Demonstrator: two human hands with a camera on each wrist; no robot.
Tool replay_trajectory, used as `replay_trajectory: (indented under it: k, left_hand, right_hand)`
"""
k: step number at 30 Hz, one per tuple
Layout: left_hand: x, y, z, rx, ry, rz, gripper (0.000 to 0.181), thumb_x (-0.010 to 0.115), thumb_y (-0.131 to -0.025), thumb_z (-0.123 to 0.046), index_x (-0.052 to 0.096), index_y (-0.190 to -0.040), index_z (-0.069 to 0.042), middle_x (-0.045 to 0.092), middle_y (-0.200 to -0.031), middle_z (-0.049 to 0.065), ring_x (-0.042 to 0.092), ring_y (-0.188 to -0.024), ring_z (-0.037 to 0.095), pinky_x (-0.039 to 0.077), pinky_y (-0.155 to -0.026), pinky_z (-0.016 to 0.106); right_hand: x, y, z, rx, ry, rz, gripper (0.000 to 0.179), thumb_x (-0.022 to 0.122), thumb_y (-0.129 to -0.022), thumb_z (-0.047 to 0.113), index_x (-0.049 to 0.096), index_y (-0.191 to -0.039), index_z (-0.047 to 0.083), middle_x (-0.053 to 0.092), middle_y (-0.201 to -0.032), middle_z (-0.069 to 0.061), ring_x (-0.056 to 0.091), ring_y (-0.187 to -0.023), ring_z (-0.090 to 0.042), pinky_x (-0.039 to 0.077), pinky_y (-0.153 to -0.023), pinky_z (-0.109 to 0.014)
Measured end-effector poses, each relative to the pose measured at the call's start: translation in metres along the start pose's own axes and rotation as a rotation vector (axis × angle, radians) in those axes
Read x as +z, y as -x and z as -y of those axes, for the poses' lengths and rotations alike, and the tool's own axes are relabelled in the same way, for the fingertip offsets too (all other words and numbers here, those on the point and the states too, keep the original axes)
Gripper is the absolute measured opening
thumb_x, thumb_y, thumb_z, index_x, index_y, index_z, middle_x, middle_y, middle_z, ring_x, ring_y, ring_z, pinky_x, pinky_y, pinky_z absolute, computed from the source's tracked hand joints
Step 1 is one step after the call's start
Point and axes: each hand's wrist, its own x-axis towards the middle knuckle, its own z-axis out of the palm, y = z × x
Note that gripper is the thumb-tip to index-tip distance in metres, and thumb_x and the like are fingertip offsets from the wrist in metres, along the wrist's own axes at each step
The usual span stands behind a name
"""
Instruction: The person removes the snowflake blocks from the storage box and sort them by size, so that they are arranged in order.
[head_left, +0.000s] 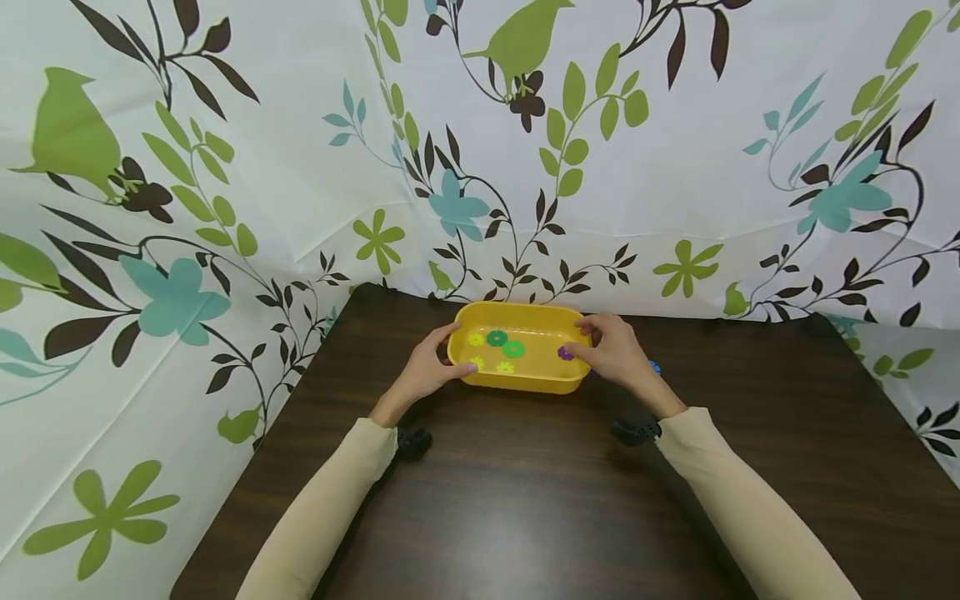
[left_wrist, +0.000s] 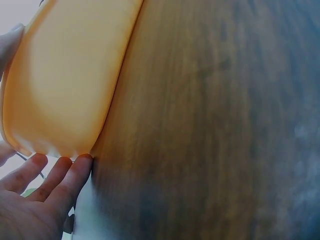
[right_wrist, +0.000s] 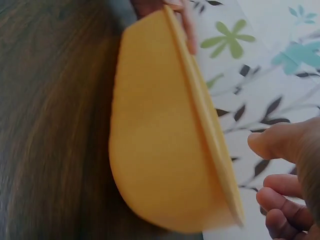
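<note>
Peeking past right hand (head_left: 618, 353): blue piece (head_left: 656, 367)

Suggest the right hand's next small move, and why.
Probably reach the right hand out to the blue piece, partly hidden behind that forearm. It shows outside the yellow tray, while other coloured pieces lie inside. The left hand holds the tray's end, and the right shows nothing in its grip.

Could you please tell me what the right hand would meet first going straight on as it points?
The right hand would probably meet the right end of the yellow tray first, though depth is unclear.
</note>
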Motion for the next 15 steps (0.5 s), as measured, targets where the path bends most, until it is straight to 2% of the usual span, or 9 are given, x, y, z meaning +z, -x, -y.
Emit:
replay_trajectory:
  k: [8,12,15]
  left_hand:
    - [-0.001,0.001,0.001,-0.004,-0.006,-0.008,0.093,0.090,-0.091,-0.034,0.042,-0.168,-0.012,0.054,-0.159,0.017,0.060,-0.120,0.031,0.059,-0.091,0.031]
    - [-0.002,0.000,0.002,0.001,-0.004,-0.006,0.094,0.091,-0.090,-0.037,0.043,-0.168,-0.012,0.054,-0.159,0.017,0.061,-0.120,0.031,0.059,-0.090,0.031]
    - [-0.002,0.000,0.003,0.002,0.007,-0.004,0.095,0.091,-0.090,-0.038,0.043,-0.167,-0.012,0.053,-0.159,0.017,0.061,-0.122,0.032,0.059,-0.091,0.031]
  right_hand:
    - [0.025,-0.018,0.022,-0.090,0.043,0.120,0.047,0.081,-0.095,0.023,0.074,-0.131,-0.007,0.076,-0.119,-0.027,0.066,-0.111,-0.045,0.054,-0.097,-0.058]
    - [0.034,-0.027,0.031,-0.106,0.069,0.184,0.046,0.080,-0.096,0.022,0.073,-0.129,-0.009,0.076,-0.121,-0.028,0.069,-0.113,-0.045,0.055,-0.100,-0.058]
    - [0.041,-0.034,0.036,-0.073,0.089,0.230,0.046,0.079,-0.097,0.021,0.072,-0.131,-0.009,0.076,-0.123,-0.027,0.070,-0.116,-0.042,0.056,-0.103,-0.055]
